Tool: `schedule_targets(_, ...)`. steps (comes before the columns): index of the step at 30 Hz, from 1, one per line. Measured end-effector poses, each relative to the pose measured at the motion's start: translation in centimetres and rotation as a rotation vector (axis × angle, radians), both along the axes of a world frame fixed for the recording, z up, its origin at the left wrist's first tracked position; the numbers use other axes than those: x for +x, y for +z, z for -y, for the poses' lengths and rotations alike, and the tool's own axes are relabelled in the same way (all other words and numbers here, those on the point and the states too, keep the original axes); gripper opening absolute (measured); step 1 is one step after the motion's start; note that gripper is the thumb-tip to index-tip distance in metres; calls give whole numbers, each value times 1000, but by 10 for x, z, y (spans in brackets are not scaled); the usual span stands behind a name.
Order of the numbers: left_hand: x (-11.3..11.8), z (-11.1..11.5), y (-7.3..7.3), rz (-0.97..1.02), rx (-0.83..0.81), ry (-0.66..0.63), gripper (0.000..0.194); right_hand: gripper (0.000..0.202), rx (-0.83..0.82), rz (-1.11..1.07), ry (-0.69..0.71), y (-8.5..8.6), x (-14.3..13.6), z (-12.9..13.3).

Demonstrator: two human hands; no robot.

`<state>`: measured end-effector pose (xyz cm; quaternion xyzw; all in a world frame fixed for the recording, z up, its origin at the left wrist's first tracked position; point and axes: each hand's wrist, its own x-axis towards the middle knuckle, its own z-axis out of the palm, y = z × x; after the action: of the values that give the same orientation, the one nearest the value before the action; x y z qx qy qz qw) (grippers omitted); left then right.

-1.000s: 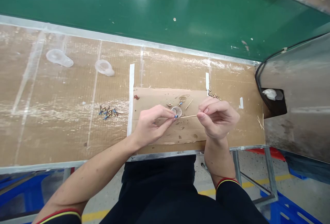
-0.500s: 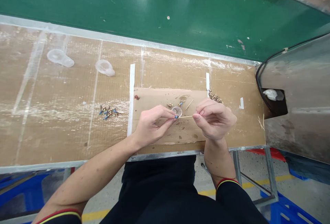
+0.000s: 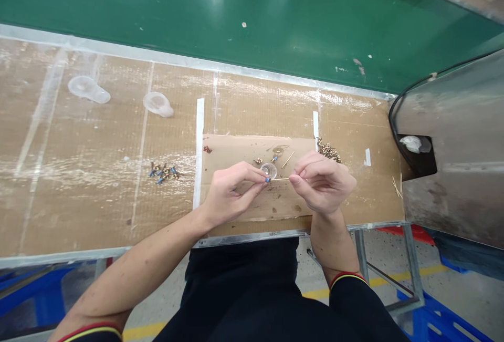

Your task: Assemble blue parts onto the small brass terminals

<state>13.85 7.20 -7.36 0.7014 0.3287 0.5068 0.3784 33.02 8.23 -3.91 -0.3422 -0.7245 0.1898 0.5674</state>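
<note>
Small blue part (image 3: 268, 179): pinched btwn thumb & fingers of L hand (image 3: 235, 189), above cardboard sheet (image 3: 291, 205), nr clear cup (image 3: 269, 170). Thin stick (image 3: 281, 179): gripped btwn thumb & fingers of R hand (image 3: 325, 182), approx. level, tip at blue part; contact at tip too small to tell.

On sheet: clear cup just beyond L fingertips; beyond it, loose blue-tipped piece (image 3: 274, 158), w/ second stick (image 3: 287, 159) to its R, slanted. Small brass bits (image 3: 258, 161) to L of that piece. Red bits (image 3: 207, 149) nr L edge, beside white tape (image 3: 200, 153). Dark wet-looking spots here & there.

On table (image 3: 98, 200): pile of blue & brass parts (image 3: 163, 172) L of sheet, well apart from hands. Brass pile (image 3: 328, 152) just beyond R hand, partly hidden. Two translucent plastic cups, far L: one (image 3: 88, 89) outermost, other (image 3: 157, 104) nearer sheet. More thin sticks (image 3: 397, 187) nr R end.
</note>
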Motion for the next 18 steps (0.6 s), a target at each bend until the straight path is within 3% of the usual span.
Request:
schedule_targets(5,0,0,0,23,-12,-6,10,17,-3,-11,42,-1,-1,0)
schedule_targets(11,0,1,-3,108,-105,-27,11,15,29,-103,-22,-2,13,-2)
schedule_targets(18,-2,0,-3,164,-152,-38,7,12,-152,400,116,-13,18,-11)
